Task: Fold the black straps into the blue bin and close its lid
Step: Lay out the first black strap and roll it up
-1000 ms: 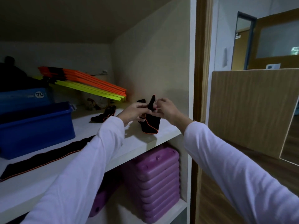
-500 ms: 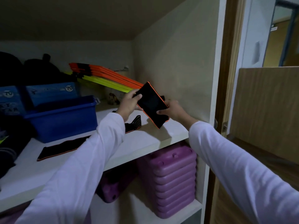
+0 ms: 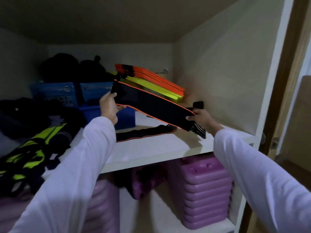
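My left hand (image 3: 109, 108) and right hand (image 3: 200, 118) each pinch 1 end of a black strap (image 3: 151, 105), stretched above the shelf (image 3: 151, 148). The blue bin (image 3: 125, 117) sits open behind my left hand; its contents are hidden. A 2nd strap (image 3: 139, 134) lies flat just beside it.

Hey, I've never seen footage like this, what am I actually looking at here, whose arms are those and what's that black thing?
There is no machine. A camera worn on a person's head looks down at their own arms in white sleeves. The left hand and right hand hold a black fabric strap with orange edging stretched between them, above a white cupboard shelf. A second black strap lies flat on that shelf. Behind the left hand sits a blue plastic bin. Orange and yellow flat bars are stacked at the back, and purple plastic blocks sit on the shelf below.
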Demonstrator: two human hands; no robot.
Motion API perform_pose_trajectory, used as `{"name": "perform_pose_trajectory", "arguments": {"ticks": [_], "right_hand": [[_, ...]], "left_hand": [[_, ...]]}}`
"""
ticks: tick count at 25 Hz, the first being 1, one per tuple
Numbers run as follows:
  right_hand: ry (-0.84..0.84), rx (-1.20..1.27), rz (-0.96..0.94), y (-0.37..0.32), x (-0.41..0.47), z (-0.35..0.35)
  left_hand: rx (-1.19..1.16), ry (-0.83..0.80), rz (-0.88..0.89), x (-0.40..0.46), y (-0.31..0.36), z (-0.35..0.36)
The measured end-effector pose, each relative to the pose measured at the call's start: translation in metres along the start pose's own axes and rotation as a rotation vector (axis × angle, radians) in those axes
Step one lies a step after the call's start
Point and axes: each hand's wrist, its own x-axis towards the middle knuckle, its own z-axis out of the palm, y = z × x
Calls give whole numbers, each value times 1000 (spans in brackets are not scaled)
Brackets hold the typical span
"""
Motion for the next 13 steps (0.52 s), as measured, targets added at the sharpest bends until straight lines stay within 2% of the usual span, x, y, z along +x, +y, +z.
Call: {"name": "perform_pose_trajectory", "arguments": {"ticks": [2, 5, 8, 13], "right_hand": [[-39, 38, 76, -8, 3, 8], [-65, -57, 172, -19, 9, 23], [-62, -197, 229, -27, 7, 38], [-60, -503, 155, -28, -3, 60]], "left_hand": [[108, 74, -64, 5, -2, -33], [341, 151, -184, 2, -8, -83], [635, 80, -334, -5, -14, -114], [1082, 1, -495, -18, -8, -131]]}}
